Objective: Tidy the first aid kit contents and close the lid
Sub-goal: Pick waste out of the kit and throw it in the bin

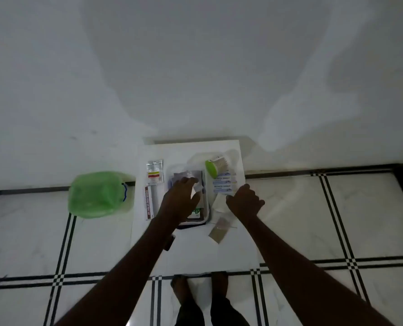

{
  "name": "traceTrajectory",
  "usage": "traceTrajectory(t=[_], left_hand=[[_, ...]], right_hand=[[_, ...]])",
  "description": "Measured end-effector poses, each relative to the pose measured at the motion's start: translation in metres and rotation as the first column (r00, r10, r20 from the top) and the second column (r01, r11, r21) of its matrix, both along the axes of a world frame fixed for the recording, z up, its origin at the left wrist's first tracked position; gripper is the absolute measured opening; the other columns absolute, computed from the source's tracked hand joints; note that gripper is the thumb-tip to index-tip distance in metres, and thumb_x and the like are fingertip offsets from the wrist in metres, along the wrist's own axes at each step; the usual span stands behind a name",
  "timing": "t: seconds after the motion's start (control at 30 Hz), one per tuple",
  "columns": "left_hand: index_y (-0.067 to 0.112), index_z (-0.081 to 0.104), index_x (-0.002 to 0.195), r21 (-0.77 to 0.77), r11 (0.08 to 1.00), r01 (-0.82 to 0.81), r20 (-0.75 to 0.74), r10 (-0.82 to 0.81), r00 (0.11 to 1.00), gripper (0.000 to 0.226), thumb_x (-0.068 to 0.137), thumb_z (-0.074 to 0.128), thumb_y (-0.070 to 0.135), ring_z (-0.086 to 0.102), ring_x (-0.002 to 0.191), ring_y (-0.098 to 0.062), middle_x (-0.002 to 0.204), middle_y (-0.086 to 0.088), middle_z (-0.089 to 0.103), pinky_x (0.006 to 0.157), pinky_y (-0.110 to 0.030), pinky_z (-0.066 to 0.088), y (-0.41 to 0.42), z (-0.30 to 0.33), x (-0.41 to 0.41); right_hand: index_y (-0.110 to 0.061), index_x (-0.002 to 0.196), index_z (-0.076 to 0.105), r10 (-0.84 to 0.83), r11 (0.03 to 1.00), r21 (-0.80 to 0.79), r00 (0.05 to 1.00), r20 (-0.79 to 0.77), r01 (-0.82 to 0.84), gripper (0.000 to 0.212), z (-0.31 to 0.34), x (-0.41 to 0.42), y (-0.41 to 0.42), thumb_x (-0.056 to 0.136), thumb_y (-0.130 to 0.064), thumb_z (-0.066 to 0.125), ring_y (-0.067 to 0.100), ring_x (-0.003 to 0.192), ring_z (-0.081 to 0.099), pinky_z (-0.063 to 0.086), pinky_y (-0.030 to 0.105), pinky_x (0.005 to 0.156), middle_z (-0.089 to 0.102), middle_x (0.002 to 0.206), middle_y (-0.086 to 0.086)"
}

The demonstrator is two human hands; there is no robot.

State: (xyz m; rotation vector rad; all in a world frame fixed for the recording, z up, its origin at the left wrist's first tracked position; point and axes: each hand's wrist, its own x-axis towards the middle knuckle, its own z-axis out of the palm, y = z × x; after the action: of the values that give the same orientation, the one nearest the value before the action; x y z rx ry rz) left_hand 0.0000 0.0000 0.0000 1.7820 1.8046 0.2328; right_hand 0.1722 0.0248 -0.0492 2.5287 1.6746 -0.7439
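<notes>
An open first aid box [207, 215] with a pale rim stands in the middle of a small white table [195, 252]. My left hand [179, 201] reaches into it and pinches a small white packet [197, 188] above the other packets inside. My right hand [244, 201] hovers just right of the box, fingers curled, over flat white and brown sachets [219, 229]. Behind it lie stacked antiseptic boxes [224, 184] and a tub of cotton buds with a green lid [215, 167], on a clear lid [233, 154]. Left of the box lie a long carton [148, 203] and a small sachet [154, 172].
A bin lined with a green bag [97, 194] stands on the tiled floor left of the table. The white wall rises right behind the table. My feet [198, 283] are at the table's near edge.
</notes>
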Motion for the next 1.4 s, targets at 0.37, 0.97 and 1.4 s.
traceTrajectory(t=[0.37,0.97,1.4], left_hand=[[0.015,0.059,0.133,-0.002,0.972,0.234,-0.212,-0.23,0.95,0.054,0.081,0.072,0.005,0.043,0.135,-0.035,0.142,-0.015,0.053,0.11,-0.052,0.04,0.018,-0.04,-0.011],[0.008,0.052,0.129,0.086,0.965,-0.246,-0.37,0.26,0.892,0.041,0.091,0.064,0.021,0.071,0.082,-0.028,0.103,-0.012,0.068,0.062,-0.034,0.054,-0.006,-0.023,-0.009],[0.01,0.05,0.128,0.08,0.868,-0.491,-0.114,0.497,0.86,0.05,0.084,0.073,0.015,0.072,0.088,-0.03,0.099,-0.011,0.075,0.07,-0.034,0.053,0.001,-0.014,-0.002]], right_hand=[[-0.001,0.095,0.063,-0.203,0.977,0.039,0.967,-0.155,0.211,0.026,-0.006,0.002,0.004,0.072,-0.012,0.061,0.035,0.092,0.067,0.051,0.038,0.084,0.07,0.097,0.013],[-0.008,0.083,0.062,0.01,0.913,0.403,0.985,-0.173,0.062,0.01,0.06,-0.013,0.005,0.082,-0.017,0.065,0.028,0.075,0.068,0.054,0.041,0.076,0.071,0.078,0.008],[-0.006,0.084,0.063,0.051,0.933,0.358,0.968,-0.244,0.041,0.01,0.059,-0.027,-0.006,0.083,-0.016,0.064,0.027,0.077,0.069,0.052,0.032,0.07,0.072,0.083,0.009]])
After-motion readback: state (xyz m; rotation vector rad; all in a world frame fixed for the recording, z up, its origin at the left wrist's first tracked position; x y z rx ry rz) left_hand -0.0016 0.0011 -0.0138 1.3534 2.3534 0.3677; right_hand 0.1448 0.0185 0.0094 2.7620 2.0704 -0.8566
